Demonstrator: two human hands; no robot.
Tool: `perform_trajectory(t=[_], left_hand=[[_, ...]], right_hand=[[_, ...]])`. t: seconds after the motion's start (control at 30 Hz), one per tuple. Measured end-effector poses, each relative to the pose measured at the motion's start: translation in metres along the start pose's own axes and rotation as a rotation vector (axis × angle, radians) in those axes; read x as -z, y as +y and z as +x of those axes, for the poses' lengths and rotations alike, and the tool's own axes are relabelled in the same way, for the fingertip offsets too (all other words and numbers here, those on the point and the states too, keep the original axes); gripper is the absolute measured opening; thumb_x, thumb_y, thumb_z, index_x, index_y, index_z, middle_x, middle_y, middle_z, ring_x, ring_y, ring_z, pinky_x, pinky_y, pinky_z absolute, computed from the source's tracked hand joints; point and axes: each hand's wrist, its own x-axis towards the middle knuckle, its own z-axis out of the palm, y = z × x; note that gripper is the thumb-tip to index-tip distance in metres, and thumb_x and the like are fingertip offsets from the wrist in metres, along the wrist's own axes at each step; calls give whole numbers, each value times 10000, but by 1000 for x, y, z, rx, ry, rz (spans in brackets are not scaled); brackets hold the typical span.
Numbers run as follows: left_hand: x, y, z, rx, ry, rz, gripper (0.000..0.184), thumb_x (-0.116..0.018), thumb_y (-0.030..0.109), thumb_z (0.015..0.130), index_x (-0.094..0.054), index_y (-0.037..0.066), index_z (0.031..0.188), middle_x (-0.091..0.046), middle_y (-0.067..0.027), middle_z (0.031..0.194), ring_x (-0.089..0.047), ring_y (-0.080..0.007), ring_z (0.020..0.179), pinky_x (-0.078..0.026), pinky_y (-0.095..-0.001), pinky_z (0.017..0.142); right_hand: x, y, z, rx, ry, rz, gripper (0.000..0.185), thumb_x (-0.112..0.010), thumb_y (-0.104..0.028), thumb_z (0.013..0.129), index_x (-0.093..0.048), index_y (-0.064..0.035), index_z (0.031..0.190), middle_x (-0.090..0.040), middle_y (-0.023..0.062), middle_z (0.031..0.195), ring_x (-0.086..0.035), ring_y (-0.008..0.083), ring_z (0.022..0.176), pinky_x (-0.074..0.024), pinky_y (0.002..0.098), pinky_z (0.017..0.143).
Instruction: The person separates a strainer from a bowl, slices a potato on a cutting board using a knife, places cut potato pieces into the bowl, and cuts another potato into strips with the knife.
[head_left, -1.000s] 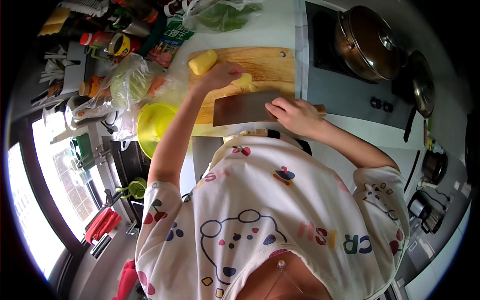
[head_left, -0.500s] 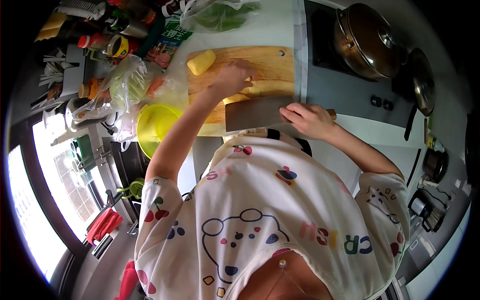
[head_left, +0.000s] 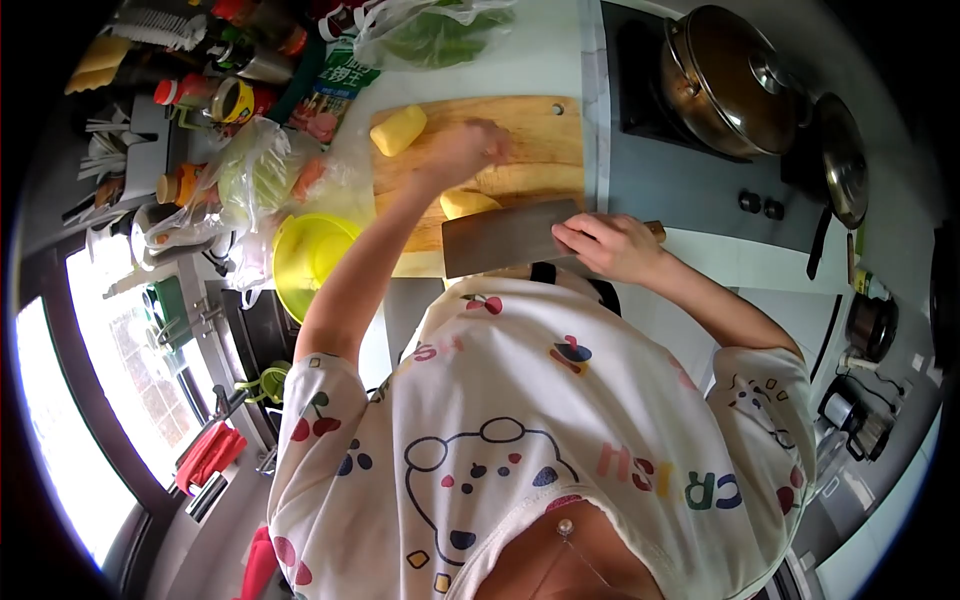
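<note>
My right hand [head_left: 612, 246] grips a cleaver [head_left: 510, 236], its broad blade lying across the near edge of the wooden cutting board [head_left: 545, 145]. A yellow piece that looks like peeled potato [head_left: 466, 204] sits just beyond the blade, partly hidden by it. Over the middle of the board is my left hand [head_left: 470, 152], its fingers blurred, so whether they hold anything does not show. Another peeled potato [head_left: 398, 131] rests at the board's far left corner, apart from both hands.
Left of the board stand a yellow-green bowl [head_left: 308, 258] and a plastic bag of pale green vegetable [head_left: 255, 175]. Behind it lies a bag of greens [head_left: 440, 38]. A lidded pot [head_left: 735, 85] is on the stove at right, with a lidded pan [head_left: 843, 160] beside it.
My left hand has blurred and no longer reaches as low over the board. The cleaver has shifted slightly left and toward me, exposing more of the near potato piece.
</note>
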Motion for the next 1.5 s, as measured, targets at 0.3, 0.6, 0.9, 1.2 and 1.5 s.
perform_trajectory(t=[0.3, 0.6, 0.9, 1.2, 1.5], left_hand=[[7, -8, -27, -283, 309, 379, 28, -701, 149, 798, -678, 137, 806, -663, 7, 797, -637, -213, 848, -544, -344, 714], [7, -21, -38, -135, 154, 177, 135, -736, 123, 791, -722, 99, 923, -689, -35, 909, -637, -254, 944, -535, -354, 795], [-1, -29, -50, -50, 236, 116, 372, -770, 82, 765, -711, 101, 1132, -678, -113, 1037, -646, -306, 969, -551, -374, 785], [-10, -24, -49, 70, 269, -73, 316, -745, 59, 756, -720, 65, 1071, -670, -125, 1023, -634, -311, 988, -545, -381, 852], [-9, -18, -59, -160, 119, 233, 327, -639, 14, 793, -720, 92, 1099, -697, -58, 1104, -651, -255, 1015, -564, -345, 834]], right_hand=[[-2, 1, 4, -30, 5, 51, 192, -660, -69, 800, -675, -97, 989, -595, -7, 892, -646, 165, 610, -537, 302, 499], [-5, 3, 0, -16, 14, 40, 230, -682, -72, 778, -683, -110, 1004, -599, -4, 920, -653, 158, 650, -551, 296, 536], [9, 9, -3, -428, 81, 197, 152, -658, -63, 863, -682, -39, 1011, -614, 93, 950, -653, 272, 710, -544, 344, 602], [-30, 33, 32, -676, 27, 309, 203, -604, -111, 925, -556, 33, 791, -568, 181, 832, -575, 393, 701, -473, 453, 629], [-44, 25, 49, -579, -34, 294, 173, -589, -95, 928, -646, 47, 1007, -616, 183, 956, -631, 368, 827, -523, 419, 719]])
